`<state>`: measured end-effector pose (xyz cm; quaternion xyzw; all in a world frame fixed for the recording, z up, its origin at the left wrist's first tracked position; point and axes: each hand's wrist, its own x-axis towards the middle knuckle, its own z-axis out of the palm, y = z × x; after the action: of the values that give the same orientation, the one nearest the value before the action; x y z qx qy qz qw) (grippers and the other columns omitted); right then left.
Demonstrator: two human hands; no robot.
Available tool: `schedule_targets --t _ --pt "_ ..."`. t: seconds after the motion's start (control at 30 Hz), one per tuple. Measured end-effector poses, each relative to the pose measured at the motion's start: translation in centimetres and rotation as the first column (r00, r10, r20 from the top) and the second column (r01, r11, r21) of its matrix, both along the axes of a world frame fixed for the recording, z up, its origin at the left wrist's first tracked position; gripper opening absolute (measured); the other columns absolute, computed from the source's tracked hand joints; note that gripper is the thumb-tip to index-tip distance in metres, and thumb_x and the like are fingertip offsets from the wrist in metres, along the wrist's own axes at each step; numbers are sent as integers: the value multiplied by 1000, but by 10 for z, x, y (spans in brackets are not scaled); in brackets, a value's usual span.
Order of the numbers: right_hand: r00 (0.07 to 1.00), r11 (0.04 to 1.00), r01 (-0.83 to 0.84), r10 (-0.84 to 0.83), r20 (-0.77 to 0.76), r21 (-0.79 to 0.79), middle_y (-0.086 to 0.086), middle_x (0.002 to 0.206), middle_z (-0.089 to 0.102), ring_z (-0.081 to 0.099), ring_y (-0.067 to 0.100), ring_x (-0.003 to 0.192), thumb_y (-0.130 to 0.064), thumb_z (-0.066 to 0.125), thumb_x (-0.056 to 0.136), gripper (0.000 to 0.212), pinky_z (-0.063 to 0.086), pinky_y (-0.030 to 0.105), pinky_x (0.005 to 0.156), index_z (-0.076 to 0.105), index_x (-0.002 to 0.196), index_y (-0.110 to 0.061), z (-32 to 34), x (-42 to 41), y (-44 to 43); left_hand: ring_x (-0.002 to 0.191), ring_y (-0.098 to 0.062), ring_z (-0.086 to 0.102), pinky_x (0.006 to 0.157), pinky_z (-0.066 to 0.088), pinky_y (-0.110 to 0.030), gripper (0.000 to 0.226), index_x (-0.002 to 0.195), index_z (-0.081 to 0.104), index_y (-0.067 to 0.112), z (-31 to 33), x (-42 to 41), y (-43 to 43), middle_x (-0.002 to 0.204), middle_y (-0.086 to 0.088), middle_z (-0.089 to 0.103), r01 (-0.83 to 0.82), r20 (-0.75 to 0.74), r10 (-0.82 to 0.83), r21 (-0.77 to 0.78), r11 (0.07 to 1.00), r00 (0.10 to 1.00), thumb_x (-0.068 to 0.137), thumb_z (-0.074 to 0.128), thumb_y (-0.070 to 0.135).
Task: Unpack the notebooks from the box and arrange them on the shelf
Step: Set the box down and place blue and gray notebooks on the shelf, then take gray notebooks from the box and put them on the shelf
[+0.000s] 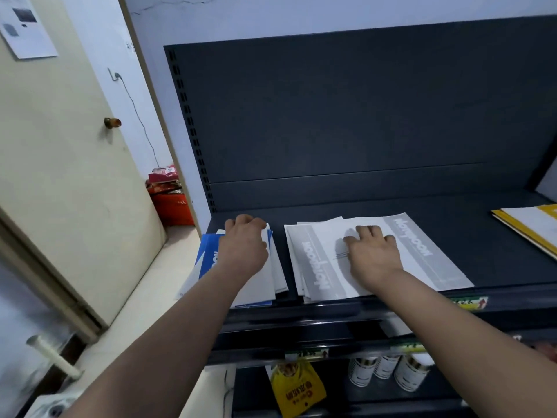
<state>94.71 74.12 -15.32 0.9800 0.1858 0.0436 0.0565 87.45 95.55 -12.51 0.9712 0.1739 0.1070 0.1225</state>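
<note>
Two piles of thin notebooks lie flat on the dark shelf (497,260). The left pile has blue-and-white covers (208,260); my left hand (244,248) rests on top of it, fingers curled over its far edge. The right pile has grey-and-white covers (422,251) and is fanned out unevenly. My right hand (373,254) presses flat on the top notebook of that pile, fingers spread. The box is out of view.
Yellow-and-white notebooks (530,227) lie at the shelf's far right. Below, a lower shelf holds white cans (388,369) and a yellow packet (295,387). A cream door (60,176) stands to the left, with red bags (168,200) behind the shelf's side.
</note>
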Motion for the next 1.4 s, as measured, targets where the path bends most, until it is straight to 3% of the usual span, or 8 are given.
schedule_targets --t 0.17,0.3,0.4,0.57,0.73,0.97,1.17,1.4 --pt "1000 1000 11 -11 20 -1 4 140 40 33 26 130 -14 43 90 44 33 40 97 47 133 -20 1 -10 -19 122 -30 39 93 42 -44 39 129 53 17 -3 7 -7 132 -7 49 30 -96 -11 190 981 995 91 54 16" --pt "997 997 69 -70 38 31 5 141 40 34 28 131 -15 47 88 49 34 42 99 43 137 -19 5 -29 -54 120 -29 40 91 42 -43 36 124 56 19 0 20 -41 129 -5 50 123 -36 -119 154 980 992 88 53 14" --pt "990 990 130 -133 47 60 6 142 38 31 29 133 -19 49 90 49 34 43 99 41 138 -19 6 -48 -94 121 -27 39 93 43 -40 42 131 53 21 3 27 -90 133 -3 49 225 -3 -226 96 970 974 89 52 15" --pt "951 945 301 -308 37 125 6 144 37 31 30 133 -22 49 92 45 34 45 99 43 137 -20 0 -89 -194 126 -26 37 94 44 -40 42 135 51 23 5 27 -206 136 -3 48 437 -12 -437 73 897 899 93 52 18" --pt "849 839 524 -528 -19 147 4 139 42 36 29 129 -23 46 92 41 36 42 96 45 133 -21 -18 -158 -333 129 -26 35 97 42 -40 41 135 51 25 -3 9 -352 139 -2 47 611 -50 -609 25 791 791 94 53 21" --pt "634 631 773 -760 -145 72 5 141 42 35 28 131 -24 47 93 44 37 41 97 44 137 -21 -49 -252 -505 125 -28 41 99 43 -39 33 126 58 24 -21 -40 -543 131 -5 53 793 -56 -793 -22 609 607 93 57 25" --pt "508 519 854 -824 -249 25 5 140 42 36 28 131 -21 44 94 45 37 39 102 42 139 -21 -73 -292 -590 122 -29 48 96 43 -36 36 127 59 22 -50 -58 -627 130 -6 56 827 -126 -824 -44 560 552 92 55 20" --pt "436 416 898 -790 -431 146 13 133 47 44 31 124 -9 43 93 44 42 35 97 43 136 -11 -101 -285 -622 117 -25 57 87 48 -33 40 133 55 22 -67 -43 -675 130 -4 59 844 -206 -836 -74 531 508 93 57 20"
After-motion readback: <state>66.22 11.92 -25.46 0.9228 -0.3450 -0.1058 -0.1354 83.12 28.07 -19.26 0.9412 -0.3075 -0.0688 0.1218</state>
